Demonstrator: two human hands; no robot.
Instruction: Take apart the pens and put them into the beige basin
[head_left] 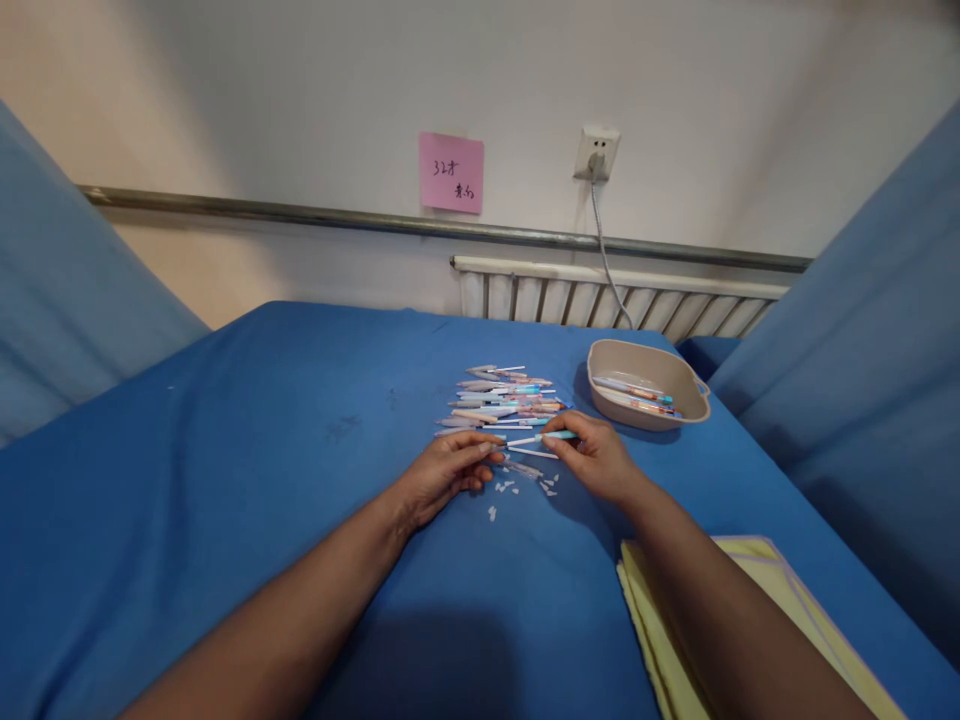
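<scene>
A heap of several pens and pen parts [506, 397] lies on the blue table [262, 450]. My right hand [596, 455] pinches a teal pen [551, 436] at its near edge. My left hand [450, 470] rests just left of it with fingers curled, fingertips touching the pen's white end. Small white caps [517, 485] are scattered between the two hands.
A beige tray [649, 385] with a few pens stands to the right of the heap. A folded yellow cloth [750, 620] lies under my right forearm. Behind are a radiator [600, 295], a wall socket with cable [596, 155] and a pink note [451, 172].
</scene>
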